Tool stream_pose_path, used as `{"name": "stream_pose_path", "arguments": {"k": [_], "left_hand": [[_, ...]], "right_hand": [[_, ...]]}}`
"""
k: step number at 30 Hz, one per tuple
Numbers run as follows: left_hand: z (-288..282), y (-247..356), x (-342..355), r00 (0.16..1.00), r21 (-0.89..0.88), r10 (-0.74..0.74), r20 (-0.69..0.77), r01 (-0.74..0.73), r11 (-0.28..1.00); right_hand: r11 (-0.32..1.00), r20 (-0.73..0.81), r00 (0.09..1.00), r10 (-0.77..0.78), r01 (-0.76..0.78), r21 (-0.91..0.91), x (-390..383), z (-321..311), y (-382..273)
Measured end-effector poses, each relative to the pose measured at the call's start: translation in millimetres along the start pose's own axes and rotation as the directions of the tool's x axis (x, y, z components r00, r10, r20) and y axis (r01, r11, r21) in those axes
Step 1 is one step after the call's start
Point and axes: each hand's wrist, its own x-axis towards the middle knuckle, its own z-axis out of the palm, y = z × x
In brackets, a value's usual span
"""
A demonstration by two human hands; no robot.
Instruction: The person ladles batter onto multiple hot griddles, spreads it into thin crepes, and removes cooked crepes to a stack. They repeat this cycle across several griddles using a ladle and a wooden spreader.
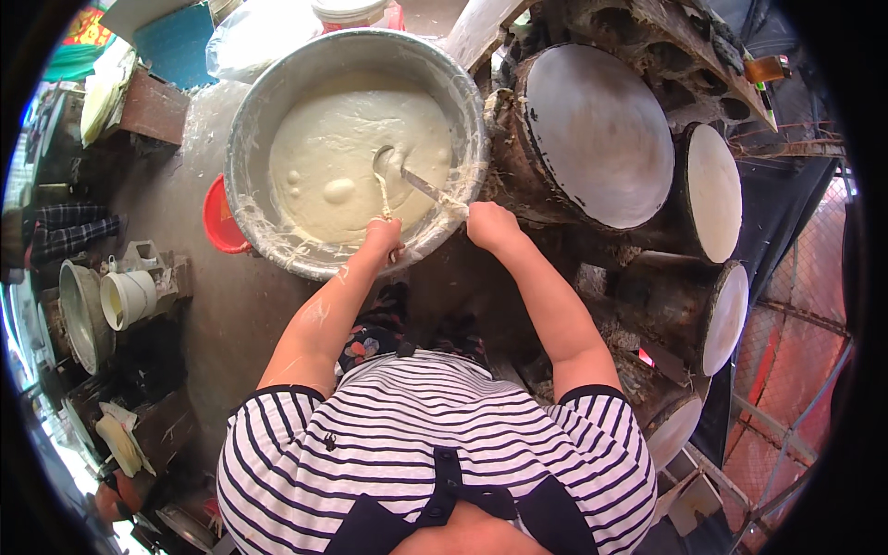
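Observation:
A large metal basin [361, 102] holds pale, smooth batter [328, 139] with a few bubbles, and smears coat its rim. My right hand [492, 224] is closed around the end of a long metal ladle [427, 187], whose head sits in the batter near the middle. My left hand [385, 236] is at the basin's near rim, fingers curled, under a thin batter-coated strand or handle that rises toward the ladle head; what it grips is unclear. Batter streaks my left forearm.
Round griddles [597, 134], several on blackened stands, line my right, some pale-coated [712, 190]. A red bowl [218, 222] sits left of the basin. A white bucket [126, 301] and metal pan [79, 314] are farther left, near another person's plaid-clad legs [69, 231].

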Motion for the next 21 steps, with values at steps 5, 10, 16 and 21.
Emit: {"name": "stream_pose_path", "arguments": {"k": [5,10,16,21], "left_hand": [[12.5,11.3,-20.5,0.981,-0.406,-0.072,0.181,0.142,0.903],[11.0,29.3,-66.7,0.731,-0.75,0.272,0.626,0.469,0.465],[2.0,85.3,-195.6,0.605,-0.851,0.599,0.524,0.403,0.337],[-28.5,118.2,-307.5,0.606,-0.858,0.779,0.16,-0.304,0.413]], "right_hand": [[0.997,0.011,0.997,-0.08,0.08,0.012,-23.7,-7.8,22.1],[0.971,-0.09,0.968,-0.236,0.23,-0.069,-68.5,-58.6,52.6],[0.909,-0.239,0.886,-0.397,0.344,-0.234,-142.9,-182.1,55.6],[0.786,-0.616,0.499,-0.61,0.478,-0.392,-186.3,-245.6,53.5]]}}
